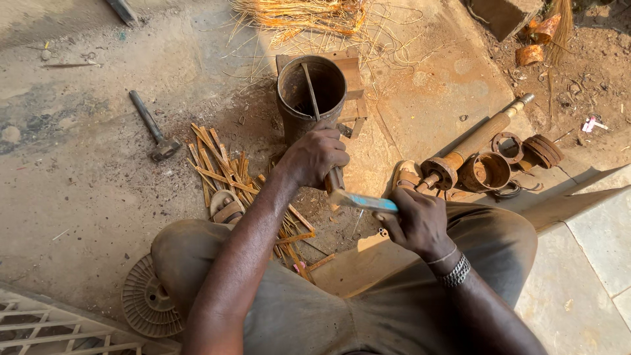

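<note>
My left hand (314,156) is closed around a short wooden piece (334,179) held upright in front of my knees. My right hand (415,222) grips a tool with a blue-painted handle (363,202), its end touching the wooden piece just below my left fist. Straight ahead stands a rusty metal cylinder (310,95) with a thin rod leaning inside it. Split cane strips (223,167) lie scattered on the ground by my left knee.
A hammer (152,128) lies on the concrete at the left. A rusty shaft (474,141) and several rusty rings (486,172) lie to the right. A bundle of dry fibres (309,14) sits at the top. A ribbed round disc (148,299) lies by my left thigh.
</note>
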